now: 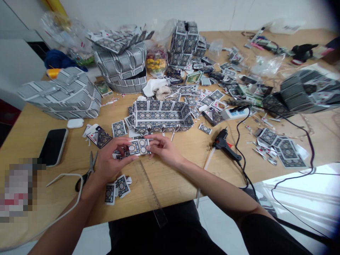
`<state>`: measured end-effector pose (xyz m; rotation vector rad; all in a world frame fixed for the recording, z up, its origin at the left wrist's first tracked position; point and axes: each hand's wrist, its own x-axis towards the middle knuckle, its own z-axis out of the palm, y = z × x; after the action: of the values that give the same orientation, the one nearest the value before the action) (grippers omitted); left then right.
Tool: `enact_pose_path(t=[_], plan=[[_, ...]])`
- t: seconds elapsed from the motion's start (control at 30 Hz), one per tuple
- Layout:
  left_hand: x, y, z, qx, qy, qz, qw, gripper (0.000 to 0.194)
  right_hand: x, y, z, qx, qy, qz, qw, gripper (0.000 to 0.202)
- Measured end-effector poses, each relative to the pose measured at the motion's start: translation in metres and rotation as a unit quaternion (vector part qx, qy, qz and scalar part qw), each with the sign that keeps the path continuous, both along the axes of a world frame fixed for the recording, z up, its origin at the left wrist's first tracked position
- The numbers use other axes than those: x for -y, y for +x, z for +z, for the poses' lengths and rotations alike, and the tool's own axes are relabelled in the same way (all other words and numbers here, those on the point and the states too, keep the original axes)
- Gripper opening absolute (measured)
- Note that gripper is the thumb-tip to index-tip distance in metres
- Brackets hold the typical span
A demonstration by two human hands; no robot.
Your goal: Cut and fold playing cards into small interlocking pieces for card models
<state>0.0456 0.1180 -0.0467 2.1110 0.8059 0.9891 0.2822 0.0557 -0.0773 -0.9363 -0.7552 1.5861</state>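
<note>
A small folded piece of patterned playing card [138,147] is held up between both hands, just in front of an open rectangular box made of cards [162,116]. My left hand [113,157] pinches its left end between thumb and fingers. On the right end, the fingers of my right hand [162,148] are closed. Below the hands a clear ruler [151,191] lies over the table's front edge. Several loose cards [122,186] rest left of the ruler. Black-handled scissors [90,168] lie by my left forearm.
A glue gun [225,145] with a black cord lies at the right, near a white power strip [235,113]. A phone [54,147] is at the left. Woven card baskets [69,94], a taller card structure [183,44] and scattered cards fill the table's back and right.
</note>
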Motion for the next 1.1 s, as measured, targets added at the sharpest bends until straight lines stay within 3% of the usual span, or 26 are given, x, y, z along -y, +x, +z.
enact_pose_path(t=[0.63,1.1], plan=[[-0.0006,0.0006,0.0009,-0.031,0.021,-0.042,0.998,0.040,0.0006,-0.0017,0.0024,0.016,0.003,0.015,1.000,0.055],[0.0055,0.0063,0.0068,-0.045,0.005,-0.027,0.999,0.039,0.0013,-0.0037,0.0042,0.016,0.001,0.026,1.000,0.060]])
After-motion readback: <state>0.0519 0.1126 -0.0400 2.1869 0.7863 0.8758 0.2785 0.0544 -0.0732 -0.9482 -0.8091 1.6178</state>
